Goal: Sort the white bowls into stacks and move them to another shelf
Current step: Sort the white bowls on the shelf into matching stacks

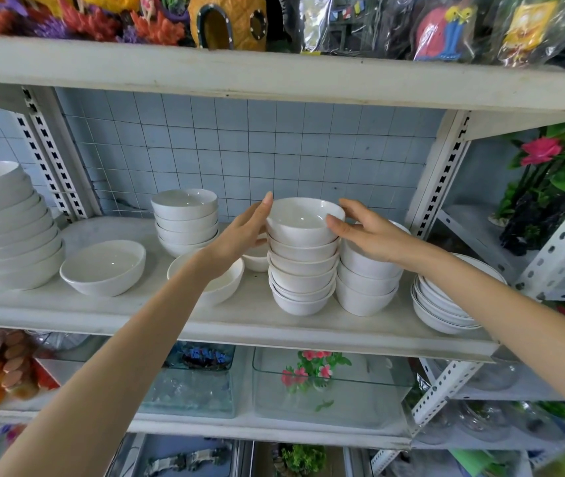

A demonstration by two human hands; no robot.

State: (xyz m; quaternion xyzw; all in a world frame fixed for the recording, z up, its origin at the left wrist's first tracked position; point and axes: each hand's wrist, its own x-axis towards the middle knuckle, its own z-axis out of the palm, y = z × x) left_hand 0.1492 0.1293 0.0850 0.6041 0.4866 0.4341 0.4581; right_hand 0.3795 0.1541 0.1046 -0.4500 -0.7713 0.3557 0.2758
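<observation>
White ceramic: top bowl of the centre stack, mid shelf, sits betw. 2 hands; left hand presses straight fingers on its left side, right hand pinches the right rim, thumb near, fingers far. Prob. seating it square so the stack lifts as 1.

White bowl stacks, upright, 3 loose bowls
</observation>
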